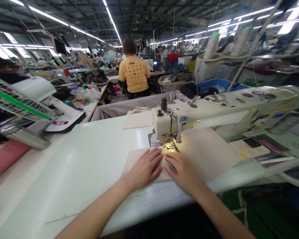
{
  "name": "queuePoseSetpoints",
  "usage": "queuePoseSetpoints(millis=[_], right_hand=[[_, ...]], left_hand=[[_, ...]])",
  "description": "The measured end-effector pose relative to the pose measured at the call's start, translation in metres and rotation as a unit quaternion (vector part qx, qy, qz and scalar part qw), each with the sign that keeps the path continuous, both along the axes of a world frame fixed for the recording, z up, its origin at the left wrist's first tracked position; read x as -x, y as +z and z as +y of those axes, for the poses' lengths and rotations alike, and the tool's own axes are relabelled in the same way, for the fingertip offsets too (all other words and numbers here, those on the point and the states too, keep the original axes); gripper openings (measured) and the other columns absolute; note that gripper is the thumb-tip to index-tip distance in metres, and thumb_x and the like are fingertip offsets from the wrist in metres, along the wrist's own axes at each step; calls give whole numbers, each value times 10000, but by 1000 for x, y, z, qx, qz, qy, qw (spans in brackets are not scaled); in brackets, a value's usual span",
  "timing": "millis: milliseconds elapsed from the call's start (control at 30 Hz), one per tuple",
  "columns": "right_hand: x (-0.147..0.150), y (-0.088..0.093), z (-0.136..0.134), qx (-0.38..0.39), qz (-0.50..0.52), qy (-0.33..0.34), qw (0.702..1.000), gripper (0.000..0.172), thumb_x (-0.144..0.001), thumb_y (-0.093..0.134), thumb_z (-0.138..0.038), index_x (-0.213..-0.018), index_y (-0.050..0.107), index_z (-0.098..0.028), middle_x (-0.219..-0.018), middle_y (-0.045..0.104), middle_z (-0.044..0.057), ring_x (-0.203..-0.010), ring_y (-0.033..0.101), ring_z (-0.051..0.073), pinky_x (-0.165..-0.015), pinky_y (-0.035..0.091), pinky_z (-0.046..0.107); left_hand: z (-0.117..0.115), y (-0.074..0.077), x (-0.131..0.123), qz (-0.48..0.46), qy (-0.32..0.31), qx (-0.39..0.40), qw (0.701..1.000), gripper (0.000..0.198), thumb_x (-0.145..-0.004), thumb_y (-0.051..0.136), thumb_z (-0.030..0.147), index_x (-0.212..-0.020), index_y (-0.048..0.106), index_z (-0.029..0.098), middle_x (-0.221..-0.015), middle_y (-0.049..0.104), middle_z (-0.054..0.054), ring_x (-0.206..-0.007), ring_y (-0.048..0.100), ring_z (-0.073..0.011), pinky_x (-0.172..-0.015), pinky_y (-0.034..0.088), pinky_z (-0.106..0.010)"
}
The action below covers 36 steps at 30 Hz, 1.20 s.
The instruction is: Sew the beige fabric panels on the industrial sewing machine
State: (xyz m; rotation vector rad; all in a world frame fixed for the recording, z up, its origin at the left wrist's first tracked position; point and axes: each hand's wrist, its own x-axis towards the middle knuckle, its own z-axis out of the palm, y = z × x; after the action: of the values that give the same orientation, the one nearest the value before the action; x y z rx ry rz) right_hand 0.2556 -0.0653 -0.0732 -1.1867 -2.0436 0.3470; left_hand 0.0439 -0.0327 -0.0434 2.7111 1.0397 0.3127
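My left hand [148, 166] lies flat, fingers stretched forward, on a beige fabric piece [132, 158] at the front of a sewing machine [165, 124]. Close beside it, my right hand [183, 169] rests on the same fabric with its fingers slightly bent and a gap between thumb and fingers. The fingertips of both hands are just in front of the lit presser foot [170, 146]. To the right, beige fabric [209, 152] spreads under the machine arm. Whether it joins the piece under my hands is hidden.
More beige fabric [139, 120] lies behind the needle area. A white fan [62, 109] and a steel bottle [25, 136] stand at left. A phone [251, 142] lies at right. Thread cones [211, 46] rise behind the machine. A person in a yellow shirt [134, 74] sits ahead.
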Motion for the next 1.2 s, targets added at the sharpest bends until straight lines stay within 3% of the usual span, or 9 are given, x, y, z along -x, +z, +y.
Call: queuePoseSetpoints(millis=[333, 433, 567, 667, 967, 1200], right_hand=[[-1, 5, 1, 6, -32, 1, 999, 262, -924, 617, -184, -1178, 676, -159, -1208, 689, 144, -1140, 629, 290, -1013, 538, 496], [-9, 5, -15, -8, -40, 11, 999, 249, -940, 607, -214, -1170, 688, -161, -1203, 703, 152, -1123, 653, 295, -986, 560, 486], [-24, 3, -39, -20, -45, 43, 998, 283, -989, 544, -247, -1224, 675, -160, -1243, 703, 151, -1150, 660, 281, -982, 571, 456], [-28, 3, -42, -28, -48, 57, 997, 291, -999, 526, -254, -1243, 670, -188, -1233, 712, 131, -1149, 658, 274, -999, 558, 467], [-17, 14, 3, -18, -79, 59, 995, 156, -985, 573, -221, -1066, 702, -187, -1093, 731, 103, -1061, 642, 262, -970, 529, 463], [-10, 17, 29, -1, -94, 37, 995, 143, -986, 575, -210, -985, 716, -187, -1040, 729, 82, -1007, 624, 250, -945, 517, 443]], left_hand=[[9, 3, 3, 25, -7, 8, 1000, 483, -1023, 475, 334, -1481, 458, 178, -1592, 385, -129, -1480, 346, -276, -1216, 287, -512], [-6, 8, 3, 37, -21, 13, 999, 442, -1043, 435, 309, -1472, 477, 212, -1585, 401, -116, -1483, 341, -288, -1207, 288, -543], [-34, 12, 5, 23, -99, 41, 994, 452, -1049, 443, 293, -1500, 448, 274, -1558, 453, -70, -1480, 351, -269, -1220, 277, -529], [-39, 13, 7, 4, -104, 42, 994, 461, -1044, 471, 305, -1504, 450, 281, -1542, 474, -74, -1471, 370, -258, -1225, 277, -509], [8, 9, 15, -5, -104, 22, 994, 406, -1057, 434, 323, -1450, 524, 275, -1503, 524, -73, -1425, 444, -235, -1221, 280, -493], [44, 7, 17, -16, -96, 29, 995, 396, -1055, 412, 326, -1414, 569, 267, -1522, 500, -74, -1430, 430, -239, -1216, 286, -488]])
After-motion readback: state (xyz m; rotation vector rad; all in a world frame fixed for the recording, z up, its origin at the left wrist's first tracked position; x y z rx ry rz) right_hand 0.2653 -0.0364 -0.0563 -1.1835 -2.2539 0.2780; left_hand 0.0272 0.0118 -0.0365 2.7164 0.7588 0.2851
